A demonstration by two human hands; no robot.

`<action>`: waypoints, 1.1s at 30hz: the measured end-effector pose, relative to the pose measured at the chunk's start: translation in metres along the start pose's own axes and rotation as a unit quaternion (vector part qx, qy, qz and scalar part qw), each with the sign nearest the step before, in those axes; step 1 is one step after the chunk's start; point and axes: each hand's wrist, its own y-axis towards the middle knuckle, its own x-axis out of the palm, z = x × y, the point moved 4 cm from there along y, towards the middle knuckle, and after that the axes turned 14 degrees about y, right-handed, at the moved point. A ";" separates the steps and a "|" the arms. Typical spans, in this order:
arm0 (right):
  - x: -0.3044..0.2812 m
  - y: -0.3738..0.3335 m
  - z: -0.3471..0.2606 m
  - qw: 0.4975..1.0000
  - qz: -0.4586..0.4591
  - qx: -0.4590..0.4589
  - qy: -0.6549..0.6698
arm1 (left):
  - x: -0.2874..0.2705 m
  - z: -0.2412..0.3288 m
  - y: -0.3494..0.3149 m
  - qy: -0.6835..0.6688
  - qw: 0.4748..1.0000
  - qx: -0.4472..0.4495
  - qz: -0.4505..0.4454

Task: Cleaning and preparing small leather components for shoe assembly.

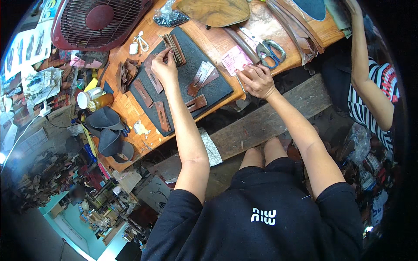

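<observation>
My left hand (164, 69) is over the black mat (187, 37), its fingers pinched at the near side of a standing bundle of brown leather strips (175, 48). Slotted brown leather pieces (143, 93) lie around it on the mat, another slotted piece (162, 116) closer to the mat's front corner. Right of the left wrist are pale strips (203, 73) over a brown piece. At the table's front edge my right hand (257, 81) is closed, with its fingertips by a pink paper slip (235, 60); what it grips is hidden. Blue-handled scissors (269, 54) lie just beyond it.
A dark red fan (100, 17) stands at the far left. Jars (89, 99) and dark curved pieces (109, 135) crowd the left edge. Long leather sheets (296, 28) lie far right. A wooden plank (278, 108) runs below the table. Another person (370, 95) is at the right.
</observation>
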 end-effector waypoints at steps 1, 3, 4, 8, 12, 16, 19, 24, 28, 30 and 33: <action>-0.001 0.000 0.000 1.000 0.002 -0.001 -0.001 | 0.000 0.000 0.000 0.000 1.000 0.004 0.008; -0.001 0.001 0.000 1.000 0.000 -0.002 -0.001 | 0.000 0.001 -0.001 0.002 1.000 0.010 0.011; -0.001 0.002 0.000 1.000 -0.002 -0.003 0.000 | -0.001 0.001 -0.002 0.004 1.000 0.016 0.014; -0.003 0.003 -0.002 1.000 0.006 -0.007 0.002 | 0.001 -0.002 -0.002 -0.014 1.000 -0.003 0.007; -0.002 0.002 -0.001 1.000 0.003 -0.003 0.002 | 0.002 -0.003 -0.002 -0.014 1.000 -0.008 0.005; 0.000 0.000 0.000 1.000 0.008 -0.001 0.007 | 0.004 -0.003 0.001 -0.057 0.997 0.026 0.040; -0.001 0.001 0.000 1.000 0.005 0.000 0.011 | 0.005 -0.008 0.000 -0.048 0.998 0.015 0.025; -0.001 0.000 0.000 1.000 0.006 -0.001 0.008 | 0.004 -0.006 0.001 -0.058 0.998 0.006 0.013; -0.001 0.001 -0.001 1.000 0.007 -0.005 0.003 | 0.002 -0.005 0.002 -0.047 0.999 0.003 0.007; -0.002 0.002 -0.001 1.000 0.008 -0.005 0.001 | 0.003 -0.004 0.002 -0.045 0.999 -0.003 0.001; -0.002 0.002 -0.001 1.000 0.009 -0.005 0.000 | 0.004 -0.003 0.001 -0.058 0.998 -0.012 -0.007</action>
